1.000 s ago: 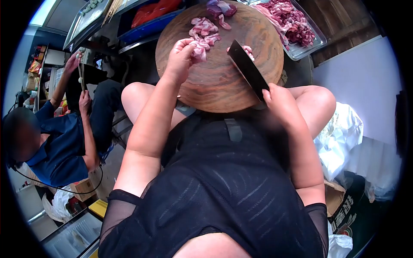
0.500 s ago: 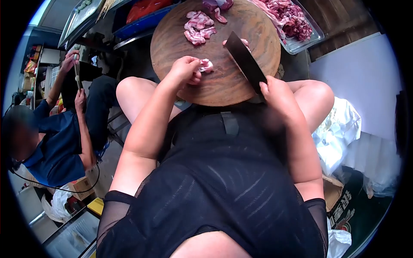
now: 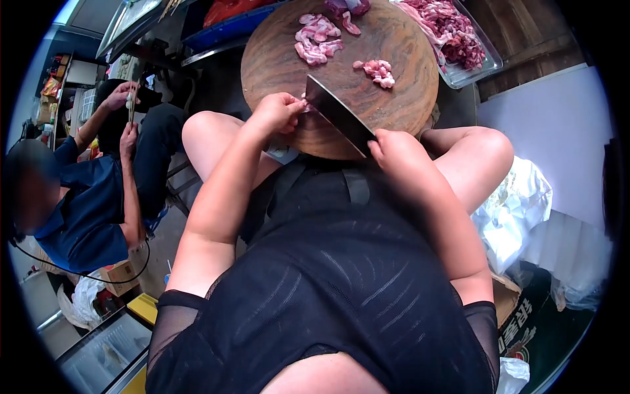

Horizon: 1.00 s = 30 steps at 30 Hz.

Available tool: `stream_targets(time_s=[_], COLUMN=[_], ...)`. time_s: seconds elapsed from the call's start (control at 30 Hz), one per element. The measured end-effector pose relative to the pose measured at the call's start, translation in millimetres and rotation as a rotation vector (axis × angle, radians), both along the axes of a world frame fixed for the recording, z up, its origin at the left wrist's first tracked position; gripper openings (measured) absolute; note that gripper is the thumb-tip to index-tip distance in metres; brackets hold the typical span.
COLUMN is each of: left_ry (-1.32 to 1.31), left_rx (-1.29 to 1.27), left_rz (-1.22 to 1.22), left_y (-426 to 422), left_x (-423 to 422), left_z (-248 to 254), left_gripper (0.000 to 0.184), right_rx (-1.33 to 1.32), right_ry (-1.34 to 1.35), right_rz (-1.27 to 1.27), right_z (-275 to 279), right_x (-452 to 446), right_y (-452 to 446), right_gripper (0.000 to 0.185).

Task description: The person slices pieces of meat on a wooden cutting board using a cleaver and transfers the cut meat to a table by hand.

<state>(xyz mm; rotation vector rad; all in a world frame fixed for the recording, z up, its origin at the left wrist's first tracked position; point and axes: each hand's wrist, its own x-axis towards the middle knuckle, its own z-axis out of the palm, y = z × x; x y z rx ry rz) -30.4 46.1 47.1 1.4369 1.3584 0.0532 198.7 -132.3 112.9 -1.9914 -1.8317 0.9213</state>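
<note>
My right hand [image 3: 396,150] is wrapped round the handle end of a cleaver [image 3: 338,116], whose dark blade slants across the near part of the round wooden chopping block [image 3: 400,108]. My left hand [image 3: 279,113] pinches a small piece of meat [image 3: 306,105] right beside the blade's far end; most of that piece is hidden by fingers and blade. Small cut meat pieces [image 3: 378,72] lie beyond the cleaver. Farther back are a pile of meat strips [image 3: 317,41], a single strip [image 3: 351,25] and a darker lump of meat [image 3: 348,6].
A clear tray [image 3: 482,73] of chopped meat stands at the back right, close to the block. Behind the block on the left is a blue bin [image 3: 233,27]. At the left sits another person [image 3: 85,217], holding thin sticks. White plastic bags [image 3: 515,210] lie at my right.
The cleaver has swung left, off the small cut pieces and over to my left hand. Those pieces now show fully. The view has shifted slightly.
</note>
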Motion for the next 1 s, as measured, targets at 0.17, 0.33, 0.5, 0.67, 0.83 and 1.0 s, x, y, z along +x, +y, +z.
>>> stream_targets(time_s=[0.17,0.33,0.5,0.67,0.83,1.0], left_ry=[0.248,0.506,0.593,0.655,-0.056,-0.166], left_rx=[0.320,0.616,0.518,0.412,0.194,0.164], left_rz=[-0.259,-0.488,-0.614,-0.683,-0.457,-0.369], left_y=[18.4,19.2,10.6,10.1,8.3,7.2], left_x=[-16.0,-17.2,-13.4,-5.0,29.5,50.1], left_z=[47.0,58.6,57.5,66.9,99.2,96.6], left_gripper=[0.020,0.015,0.017,0.016,0.021,0.024], right_rx=[-0.035,-0.086,-0.147,-0.066,-0.001,0.059], right_ry=[-0.082,-0.043,-0.008,0.012,0.011,0.075], right_rz=[0.027,0.009,-0.119,-0.168,-0.212,-0.355], right_z=[1.2,9.7,5.7,6.6,-0.7,-0.1], right_x=[2.9,8.4,24.4,33.9,39.2,40.7], right_y=[7.5,1.2,-11.9,-25.1,-34.1,-41.0], right_gripper=[0.026,0.027,0.028,0.028,0.029,0.029])
